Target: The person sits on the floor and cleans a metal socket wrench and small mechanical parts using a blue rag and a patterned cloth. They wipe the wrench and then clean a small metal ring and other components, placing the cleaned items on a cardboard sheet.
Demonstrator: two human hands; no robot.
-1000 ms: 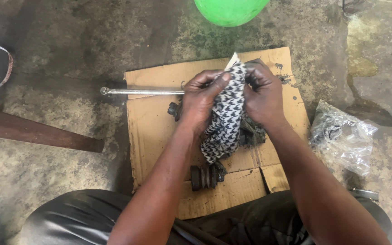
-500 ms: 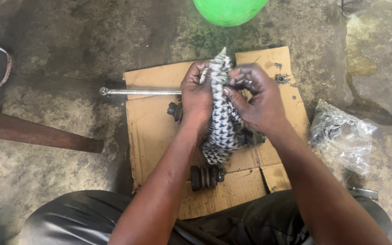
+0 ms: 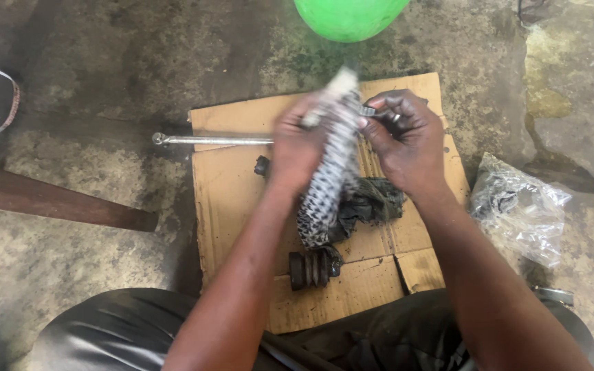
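Over the flattened cardboard sheet on the concrete floor, we hold a black-and-white patterned rag upright between both hands. Our left hand is closed around the rag's upper half, fingers wrapped over the cloth. Our right hand is curled, fingertips pinched on a small dark metal part pressed against the rag near its top; the rag's tip is blurred, so we cannot tell how much of the part the cloth covers.

A long metal rod runs out to the left from behind the left hand. Below the hands lie a crumpled dark greasy cloth and a ribbed dark rubber piece, both resting on the cardboard. A clear plastic bag sits off to the right, a green round object at the top edge.

To wipe well, as we judge it, we should keep the left grip firm so the cloth stays taut, turn the part with the right fingertips rather than dragging it, and shift to a clean patch of rag once grease builds.
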